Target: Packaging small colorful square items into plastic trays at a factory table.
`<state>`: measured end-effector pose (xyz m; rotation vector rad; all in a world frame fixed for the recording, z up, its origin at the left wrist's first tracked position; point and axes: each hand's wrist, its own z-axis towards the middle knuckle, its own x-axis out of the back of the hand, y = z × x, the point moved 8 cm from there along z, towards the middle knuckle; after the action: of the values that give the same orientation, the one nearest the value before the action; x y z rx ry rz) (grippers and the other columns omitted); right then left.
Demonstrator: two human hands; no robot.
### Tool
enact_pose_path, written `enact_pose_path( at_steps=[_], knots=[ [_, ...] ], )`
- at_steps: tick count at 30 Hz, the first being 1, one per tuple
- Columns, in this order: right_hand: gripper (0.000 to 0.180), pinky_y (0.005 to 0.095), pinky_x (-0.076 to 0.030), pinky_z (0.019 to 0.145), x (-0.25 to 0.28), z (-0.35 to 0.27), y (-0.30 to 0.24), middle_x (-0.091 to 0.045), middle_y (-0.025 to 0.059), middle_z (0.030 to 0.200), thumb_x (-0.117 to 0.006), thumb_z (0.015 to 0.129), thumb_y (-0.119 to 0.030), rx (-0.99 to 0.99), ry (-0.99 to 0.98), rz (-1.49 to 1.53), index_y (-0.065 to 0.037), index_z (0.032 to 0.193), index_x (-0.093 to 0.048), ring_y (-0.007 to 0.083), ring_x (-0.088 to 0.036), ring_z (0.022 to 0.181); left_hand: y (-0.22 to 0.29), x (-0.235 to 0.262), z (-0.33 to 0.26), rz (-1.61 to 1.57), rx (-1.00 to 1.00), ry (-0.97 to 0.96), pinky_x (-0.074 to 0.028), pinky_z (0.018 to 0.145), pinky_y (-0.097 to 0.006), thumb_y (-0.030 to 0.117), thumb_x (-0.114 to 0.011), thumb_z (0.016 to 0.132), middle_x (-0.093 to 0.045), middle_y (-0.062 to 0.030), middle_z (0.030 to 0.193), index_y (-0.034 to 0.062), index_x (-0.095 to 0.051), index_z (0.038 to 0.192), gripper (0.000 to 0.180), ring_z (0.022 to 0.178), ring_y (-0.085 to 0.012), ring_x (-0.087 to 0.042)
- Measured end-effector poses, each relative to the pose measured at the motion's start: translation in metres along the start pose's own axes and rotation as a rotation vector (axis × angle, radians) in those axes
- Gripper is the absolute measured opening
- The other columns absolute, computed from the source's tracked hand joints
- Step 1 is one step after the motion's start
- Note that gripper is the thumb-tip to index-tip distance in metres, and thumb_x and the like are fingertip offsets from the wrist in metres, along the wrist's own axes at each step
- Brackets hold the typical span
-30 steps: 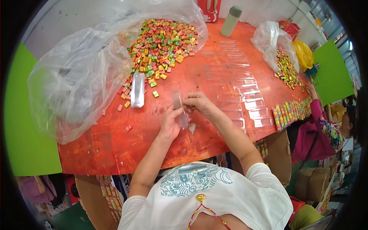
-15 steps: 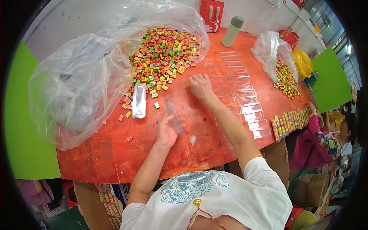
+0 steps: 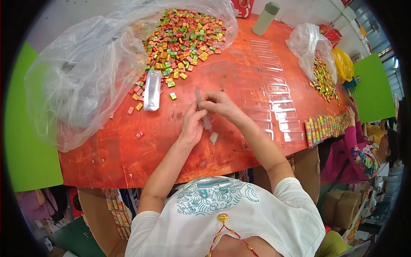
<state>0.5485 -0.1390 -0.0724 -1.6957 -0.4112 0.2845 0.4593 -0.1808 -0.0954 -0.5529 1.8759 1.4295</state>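
A narrow clear plastic tray point(image 3: 207, 124) is held slightly tilted over the middle of the red table. My left hand point(image 3: 192, 127) grips it from the left, thumb against its side. From the right, my right hand point(image 3: 221, 106) pinches the same tray near its upper part, so both hands almost meet. Up and left of them lies a metallic-looking narrow tray point(image 3: 152, 91), beside a large heap of small wrapped blocks point(image 3: 184, 43) in red, yellow and green. A small whitish scrap point(image 3: 213, 138) rests just below my hands.
Rows of clear trays point(image 3: 274, 92) lie right of my right forearm. A big clear plastic bag point(image 3: 90, 81) spreads at the left. Farther right are a flask point(image 3: 266, 18), a smaller bagged heap point(image 3: 325, 81) and filled trays point(image 3: 325, 127) near a co-worker's hands point(image 3: 352, 111).
My right hand has come leftward and down to the clear tray and now pinches it together with my left. The left hand has turned the tray more upright. The whole view has shifted slightly.
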Motion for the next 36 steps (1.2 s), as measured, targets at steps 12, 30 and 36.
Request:
enact_pose_path(
  at_steps=[12, 30, 36],
  knots=[
    [0.017, 0.0216, -0.039, 0.055, -0.007, -0.019, 0.004, -0.057, -0.0015, 0.068, -0.063, 0.091, -0.020, -0.083, -0.013, 0.137, -0.005, 0.082, -0.063, 0.0064, -0.050, 0.060, -0.006, 0.000, -0.017, -0.018, 0.050, -0.117, -0.051, 0.084, -0.038, 0.013, -0.055, 0.092, -0.059, -0.0081, 0.109, 0.0023, -0.051, 0.121, 0.031, 0.098, -0.0215, -0.060],
    [0.010, 0.0268, -0.042, 0.056, 0.054, -0.006, -0.013, -0.060, 0.0013, 0.071, -0.064, 0.089, -0.015, 0.185, 0.400, -0.152, -0.006, 0.085, -0.063, 0.0129, -0.056, 0.062, -0.007, 0.034, -0.014, -0.210, 0.111, -0.011, -0.056, 0.074, -0.039, 0.010, -0.054, 0.092, -0.062, -0.0094, 0.103, 0.0046, -0.052, 0.121, 0.029, 0.087, -0.0224, -0.064],
    [0.004, 0.0366, -0.044, 0.069, 0.017, 0.011, -0.040, -0.056, 0.0083, 0.081, -0.058, 0.077, -0.008, 0.679, 0.415, -1.580, -0.011, 0.080, -0.057, 0.0252, -0.058, 0.079, 0.001, 0.034, -0.020, -0.140, 0.029, 0.055, -0.054, 0.081, -0.041, 0.011, -0.057, 0.091, -0.061, -0.0105, 0.113, 0.0043, -0.051, 0.121, 0.031, 0.094, -0.0231, -0.063]
  ],
)
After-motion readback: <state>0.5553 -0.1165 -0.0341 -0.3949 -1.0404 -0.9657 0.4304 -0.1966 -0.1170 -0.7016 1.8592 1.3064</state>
